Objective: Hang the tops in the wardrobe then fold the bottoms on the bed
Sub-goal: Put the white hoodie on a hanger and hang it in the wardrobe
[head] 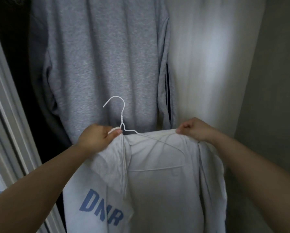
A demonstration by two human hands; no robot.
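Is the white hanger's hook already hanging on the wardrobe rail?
No, the thin white wire hanger has its hook free in the air, in front of the hanging grey sweatshirt.

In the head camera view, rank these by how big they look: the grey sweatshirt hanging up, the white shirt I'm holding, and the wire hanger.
1. Grey sweatshirt
2. White shirt, a close second; it is nearer and cut off by the frame, so unsure
3. Wire hanger, smallest

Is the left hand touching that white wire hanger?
Touching. In the head view, the left hand pinches the white hanger at its neck, with the white top.
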